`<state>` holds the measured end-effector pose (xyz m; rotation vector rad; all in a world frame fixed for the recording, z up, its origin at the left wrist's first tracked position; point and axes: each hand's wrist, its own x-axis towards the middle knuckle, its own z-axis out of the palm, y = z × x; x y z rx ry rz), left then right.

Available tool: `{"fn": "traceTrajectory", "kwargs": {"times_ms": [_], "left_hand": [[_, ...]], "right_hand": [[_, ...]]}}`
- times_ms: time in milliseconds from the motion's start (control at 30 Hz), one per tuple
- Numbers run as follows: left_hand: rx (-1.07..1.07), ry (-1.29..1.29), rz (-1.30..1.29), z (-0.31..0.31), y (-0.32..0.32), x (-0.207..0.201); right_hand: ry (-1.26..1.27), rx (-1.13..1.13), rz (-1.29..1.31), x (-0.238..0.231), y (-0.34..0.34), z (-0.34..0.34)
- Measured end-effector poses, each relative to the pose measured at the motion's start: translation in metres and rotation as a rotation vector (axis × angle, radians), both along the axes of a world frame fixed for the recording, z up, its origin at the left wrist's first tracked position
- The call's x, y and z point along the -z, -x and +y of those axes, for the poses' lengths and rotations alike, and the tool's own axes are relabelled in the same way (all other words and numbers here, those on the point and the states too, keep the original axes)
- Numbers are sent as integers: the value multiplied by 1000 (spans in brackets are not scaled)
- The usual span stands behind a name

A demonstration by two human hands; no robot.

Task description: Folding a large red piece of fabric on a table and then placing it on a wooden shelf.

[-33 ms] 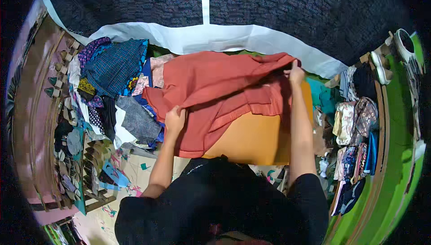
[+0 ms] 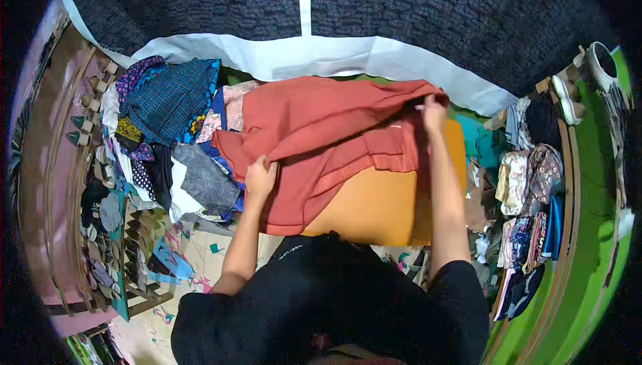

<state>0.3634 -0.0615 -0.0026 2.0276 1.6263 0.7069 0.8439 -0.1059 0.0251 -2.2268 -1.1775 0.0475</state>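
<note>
Head view. A rust-red cloth garment (image 2: 321,137) lies spread across an orange flat-topped surface (image 2: 374,208), covering its far and left parts; the near right part of the surface is bare. The garment is partly folded, with 1 layer lying diagonally over another.

The left hand (image 2: 259,176) rests on the garment's left near portion. Its fingers are curled closed on a pinch of the red cloth at the edge of the upper layer.

The right hand (image 2: 433,112) is extended to the garment's far right corner, near the far right edge of the orange surface. Its fingers are closed on the cloth there, and that corner is lifted slightly off the layer beneath.

Both forearms enter from the lower edge, out of black sleeves (image 2: 461,298).

Left of the garment, just beside it, lies a heap of mixed fabrics, including a blue checked cloth (image 2: 170,101) and a grey patterned cloth (image 2: 207,177). A white sheet (image 2: 294,57) runs along the far side. To the right, more patterned cloths (image 2: 528,184) hang on a curved wooden rail.
</note>
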Motion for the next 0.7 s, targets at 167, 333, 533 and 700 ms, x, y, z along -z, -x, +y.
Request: {"fn": "traceTrajectory", "kwargs": {"times_ms": [167,333,533,700], "left_hand": [[151,-46,388,-4,-8,1],[335,-120,277,-4,-41,3],[140,24,-61,4,-56,5],[70,-126,-352,31,-50,-5]], "right_hand": [[252,-599,-123,42,108,-52],[519,-440,-46,94,74,-79],[-2,26,325,80,85,-89],[-183,-60,72,53,82,-120]]}}
